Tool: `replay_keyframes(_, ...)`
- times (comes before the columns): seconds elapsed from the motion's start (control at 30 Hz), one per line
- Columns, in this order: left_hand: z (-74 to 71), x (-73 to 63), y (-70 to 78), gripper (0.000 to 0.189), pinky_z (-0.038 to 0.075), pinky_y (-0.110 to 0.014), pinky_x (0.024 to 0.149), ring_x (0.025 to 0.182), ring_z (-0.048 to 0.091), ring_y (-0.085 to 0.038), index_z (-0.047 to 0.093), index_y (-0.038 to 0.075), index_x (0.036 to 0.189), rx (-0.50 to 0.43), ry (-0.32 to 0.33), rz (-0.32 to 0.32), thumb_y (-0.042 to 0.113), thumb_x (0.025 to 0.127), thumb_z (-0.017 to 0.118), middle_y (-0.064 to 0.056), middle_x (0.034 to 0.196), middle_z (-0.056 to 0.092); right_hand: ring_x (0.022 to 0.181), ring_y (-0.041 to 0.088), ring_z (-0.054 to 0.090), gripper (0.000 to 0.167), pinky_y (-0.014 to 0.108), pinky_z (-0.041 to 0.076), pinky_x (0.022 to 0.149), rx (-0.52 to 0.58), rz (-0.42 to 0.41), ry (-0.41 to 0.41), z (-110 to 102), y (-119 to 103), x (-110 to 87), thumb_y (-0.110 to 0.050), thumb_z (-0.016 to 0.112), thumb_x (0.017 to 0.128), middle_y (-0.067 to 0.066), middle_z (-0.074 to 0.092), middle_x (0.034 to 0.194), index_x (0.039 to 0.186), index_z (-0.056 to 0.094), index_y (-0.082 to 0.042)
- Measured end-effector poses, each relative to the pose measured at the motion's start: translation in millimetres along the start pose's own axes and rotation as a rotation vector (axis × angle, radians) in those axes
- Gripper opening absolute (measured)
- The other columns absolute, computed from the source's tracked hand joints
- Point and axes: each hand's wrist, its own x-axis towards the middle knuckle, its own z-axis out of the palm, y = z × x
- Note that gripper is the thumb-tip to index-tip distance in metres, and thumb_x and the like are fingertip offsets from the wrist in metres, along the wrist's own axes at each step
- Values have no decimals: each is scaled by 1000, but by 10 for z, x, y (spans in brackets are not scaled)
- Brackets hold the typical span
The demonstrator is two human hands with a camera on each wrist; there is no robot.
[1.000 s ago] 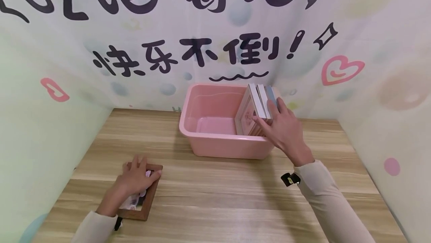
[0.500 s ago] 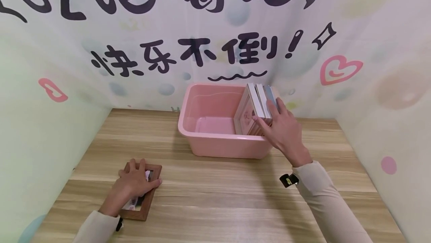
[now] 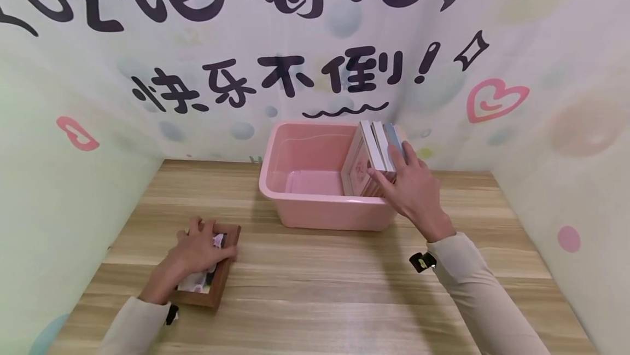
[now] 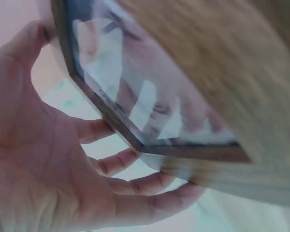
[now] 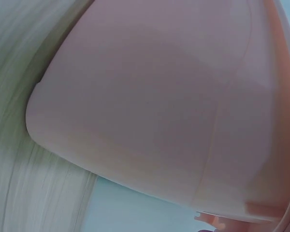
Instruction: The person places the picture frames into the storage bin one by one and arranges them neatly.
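Observation:
My left hand (image 3: 199, 254) grips a brown wooden picture frame (image 3: 225, 270) across its width at the left of the table. The frame's far end looks tilted up, and a photo shows beneath my hand. In the left wrist view, the thumb and fingertips touch the edges of this picture frame (image 4: 135, 84). My right hand (image 3: 415, 188) holds several upright picture frames (image 3: 376, 147) by their tops, at the right end of a pink plastic basin (image 3: 330, 214). White and blue-grey edges show on them. The right wrist view shows only the outer wall of the basin (image 5: 145, 106), not the hand.
The basin stands on a wood-grain table (image 3: 315, 289) near its back edge, its left half holding nothing visible. A printed white wall hanging (image 3: 216, 136) rises behind the table, with pale walls on both sides.
My left hand has closed on the wooden picture frame, and both have shifted slightly toward the back with the far end raised. My right hand stays on the upright picture frames.

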Motion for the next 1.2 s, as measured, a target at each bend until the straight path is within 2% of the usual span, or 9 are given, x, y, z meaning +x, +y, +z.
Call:
replay_keyframes(0.1,-133,30,84,97,44,-71,78,114,33,-65,30,-6,149,-1,61,62,57,84,65,-38,146,15,115,52,54,84,61,53,65,-9,3,-9,-6,-11,9,-72,39,91,26,35,153,150,40,-12)
replay_keyframes(0.23,-385,87,238,97,34,-76,92,122,30,-65,25,0,154,1,165,150,57,86,64,-35,153,14,115,51,55,84,60,54,65,-12,1,1,12,-5,19,-72,40,91,26,35,153,150,40,-12)
replay_keyframes(0.3,-527,106,335,95,33,-76,92,123,29,-64,27,4,154,-3,214,177,57,85,65,-33,155,14,114,51,55,83,60,54,64,-12,-1,10,20,1,22,-72,41,90,25,36,153,149,40,-13)
replay_keyframes(0.47,-863,115,603,89,44,-72,82,122,28,-61,32,12,151,8,297,213,55,82,69,-28,157,14,115,52,55,83,60,54,65,-17,0,11,26,13,18,-71,41,91,25,35,153,150,39,-13)
replay_keyframes(0.67,-1158,107,938,87,41,-72,87,128,24,-55,35,17,150,24,370,294,52,80,73,-23,158,15,114,52,56,83,61,54,66,-19,-3,14,15,21,6,-71,42,90,26,36,153,149,41,-13)
replay_keyframes(0.9,-1354,107,1334,85,41,-69,89,134,22,-49,37,21,149,52,430,385,54,79,72,-15,160,15,116,52,54,84,64,53,70,-14,7,-11,16,31,11,-72,41,91,25,33,154,151,38,-13)
replay_keyframes(1.2,-1516,254,1738,83,39,-67,96,137,20,-44,40,24,145,33,519,554,49,76,77,-11,158,15,113,51,56,82,61,54,64,-19,-4,11,22,19,2,-72,42,90,25,36,153,148,40,-14)
